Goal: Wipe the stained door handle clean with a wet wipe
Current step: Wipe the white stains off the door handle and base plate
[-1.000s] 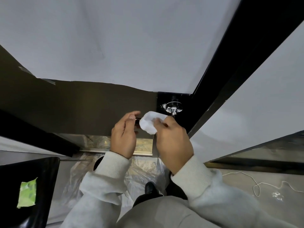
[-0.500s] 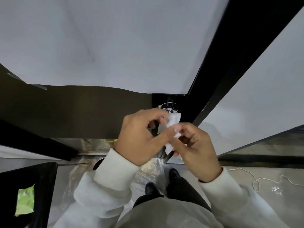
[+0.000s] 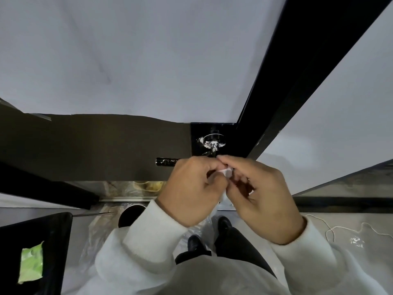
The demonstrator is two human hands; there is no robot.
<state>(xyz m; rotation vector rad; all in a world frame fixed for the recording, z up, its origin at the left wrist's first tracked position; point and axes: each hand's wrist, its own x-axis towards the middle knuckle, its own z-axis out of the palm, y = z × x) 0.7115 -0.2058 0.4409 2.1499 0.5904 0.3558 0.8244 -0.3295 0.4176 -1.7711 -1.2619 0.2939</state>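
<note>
Both hands, the left hand [image 3: 192, 191] and right hand [image 3: 262, 195], pinch a crumpled white wet wipe [image 3: 225, 173] between fingertips, just below the white-smeared black door handle [image 3: 167, 161] and its stained rosette [image 3: 211, 142].

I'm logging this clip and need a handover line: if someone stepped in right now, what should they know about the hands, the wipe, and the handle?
Left hand: closed, pinching the wet wipe.
Right hand: also pinching the wipe; both hands hold it bunched between them, just in front of the door handle.
Handle: its left end pokes out past the left hand, with white marks on it. The round plate above it is smeared with white stains.
Done: wipe is in hand.
Left: press the wipe to the handle and plate and rub off the stains.
</note>
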